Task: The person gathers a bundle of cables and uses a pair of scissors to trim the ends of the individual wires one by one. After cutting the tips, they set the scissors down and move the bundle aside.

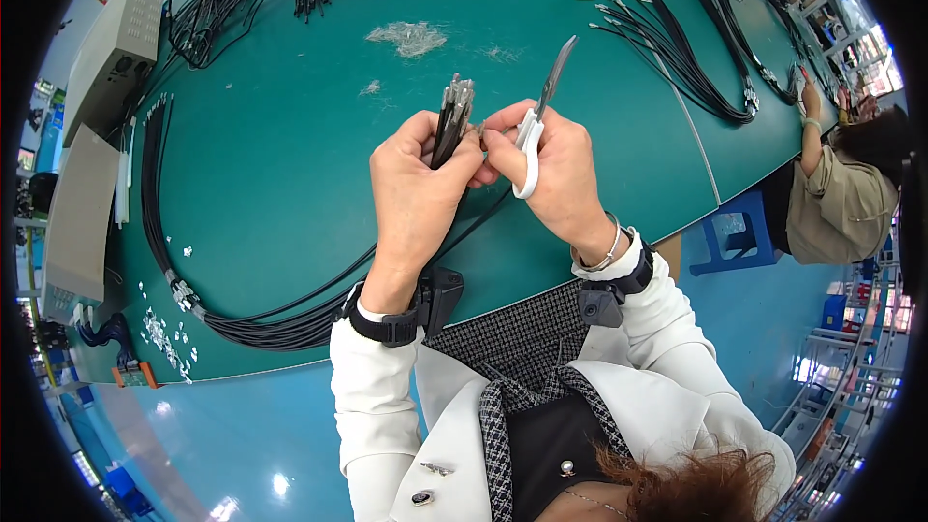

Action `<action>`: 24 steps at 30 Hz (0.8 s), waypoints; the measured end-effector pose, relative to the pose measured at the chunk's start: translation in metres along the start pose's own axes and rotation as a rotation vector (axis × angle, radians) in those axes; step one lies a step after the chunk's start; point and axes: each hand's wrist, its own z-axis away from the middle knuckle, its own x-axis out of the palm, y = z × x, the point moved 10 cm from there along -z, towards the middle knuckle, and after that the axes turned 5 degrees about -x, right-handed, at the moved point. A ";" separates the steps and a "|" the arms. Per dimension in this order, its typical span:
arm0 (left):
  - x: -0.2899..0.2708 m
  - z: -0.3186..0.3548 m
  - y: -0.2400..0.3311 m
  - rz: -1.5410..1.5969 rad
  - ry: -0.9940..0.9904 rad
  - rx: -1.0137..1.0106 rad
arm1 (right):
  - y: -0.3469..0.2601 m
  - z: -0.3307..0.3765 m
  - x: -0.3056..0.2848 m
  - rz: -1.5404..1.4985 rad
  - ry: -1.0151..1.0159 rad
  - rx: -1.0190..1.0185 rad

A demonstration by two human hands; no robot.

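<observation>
Gripping black cable bundle (450, 126), left hand (416, 188) fingers closed around it above green table (290, 184) near edge; bundle long axis near upright, stripped ends pointing toward far edge. Right hand (551, 174) fingers closed on white-handled scissors (537, 126), blades pointing up toward far right corner, just beside bundle.

One head-worn fisheye view looks steeply down, close over the hands (483, 174); green table (290, 135) beyond.

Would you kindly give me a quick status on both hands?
Left hand gripping cable bundle upright. Right hand holding scissors, fingertips at bundle. Nothing in the way.
</observation>
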 end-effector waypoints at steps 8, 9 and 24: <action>0.001 0.000 0.000 0.080 -0.046 -0.019 | 0.011 0.003 -0.003 -0.161 -0.007 0.223; 0.002 0.000 0.001 0.081 -0.052 -0.022 | 0.004 0.002 -0.004 -0.124 -0.002 0.180; 0.005 -0.003 -0.007 0.126 -0.098 -0.058 | 0.014 0.003 -0.005 -0.242 0.004 0.196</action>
